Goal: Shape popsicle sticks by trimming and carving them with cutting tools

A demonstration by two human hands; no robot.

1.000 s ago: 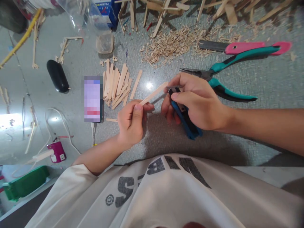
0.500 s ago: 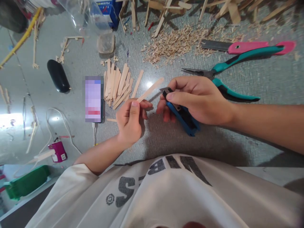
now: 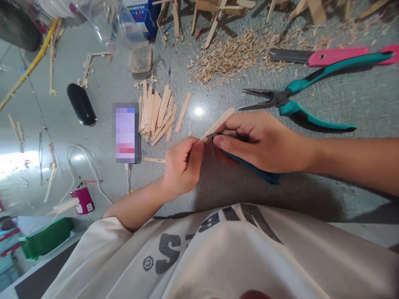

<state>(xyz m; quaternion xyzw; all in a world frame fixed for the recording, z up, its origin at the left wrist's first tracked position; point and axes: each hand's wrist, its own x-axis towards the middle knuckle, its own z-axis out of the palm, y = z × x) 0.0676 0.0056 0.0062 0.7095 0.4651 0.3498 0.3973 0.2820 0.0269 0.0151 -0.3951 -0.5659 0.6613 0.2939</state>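
Between the thumb and fingers of my left hand (image 3: 183, 166) is one end of a wooden craft stick (image 3: 222, 120), its free end pointing up and right. My right hand (image 3: 264, 143) is wrapped round a blue utility knife (image 3: 249, 164), thumb near the blade end. The dark blade tip touches or lies right against the stick close to my left fingertips; I cannot tell how deep. Left of the hands lies a pile of craft sticks (image 3: 156, 112), with a single stick (image 3: 183, 112) beside it. Needle-nose pliers (image 3: 283, 99) with teal handles lie open beyond my right hand.
A heap of wood shavings (image 3: 230, 54) spreads at the back, beside a pink-handled knife (image 3: 339, 56). To the left are a phone (image 3: 126, 133) on a cable, a black case (image 3: 81, 104) and a purple adapter (image 3: 82, 200). A blue box (image 3: 141, 16) stands behind.
My hands have come together, bringing the knife blade from beside the stick's free end to the stick near my left fingertips. The view has shifted slightly.
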